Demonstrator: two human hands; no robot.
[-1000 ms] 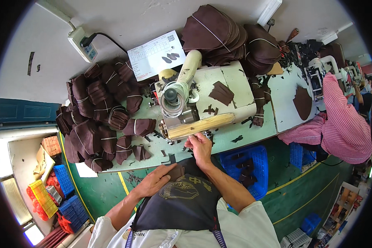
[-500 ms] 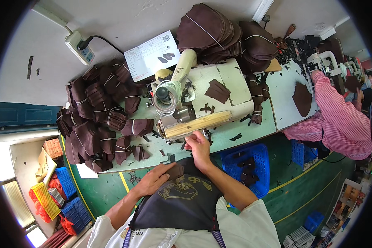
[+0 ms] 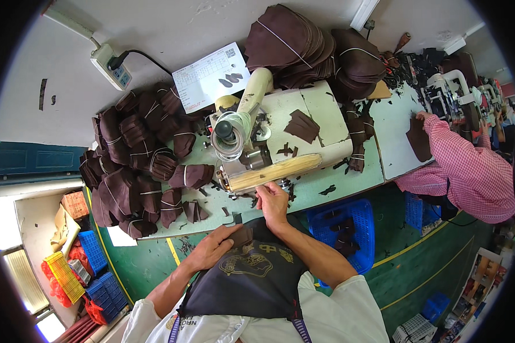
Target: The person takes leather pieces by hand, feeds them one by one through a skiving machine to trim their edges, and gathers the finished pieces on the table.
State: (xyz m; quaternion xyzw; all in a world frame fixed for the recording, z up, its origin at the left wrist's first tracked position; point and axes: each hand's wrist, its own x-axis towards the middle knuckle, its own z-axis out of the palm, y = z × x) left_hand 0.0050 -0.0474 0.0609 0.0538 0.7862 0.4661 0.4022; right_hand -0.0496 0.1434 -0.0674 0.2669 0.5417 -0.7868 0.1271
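Note:
My left hand rests at my dark apron, its fingers closed on a small brown leather piece. My right hand is at the front edge of the bench-top machine, just under a pale yellow, wood-like bar. Its thumb and fingers are pinched together; whatever lies between them is too small or hidden to make out. On top of the machine sit a few loose brown leather pieces and small scraps. A coil of clear tubing hangs round the machine's upright part.
Tied bundles of brown leather pieces crowd the bench's left side. Big tied stacks stand behind the machine, beside a printed sheet. A blue basket with scraps is below right. A co-worker in a checked shirt sits at the right.
My right hand has shifted slightly, its fingertips drawing closer together at the bar. My left hand stays nearly still. The co-worker's hand has come back from the neighbouring machine towards a leather piece.

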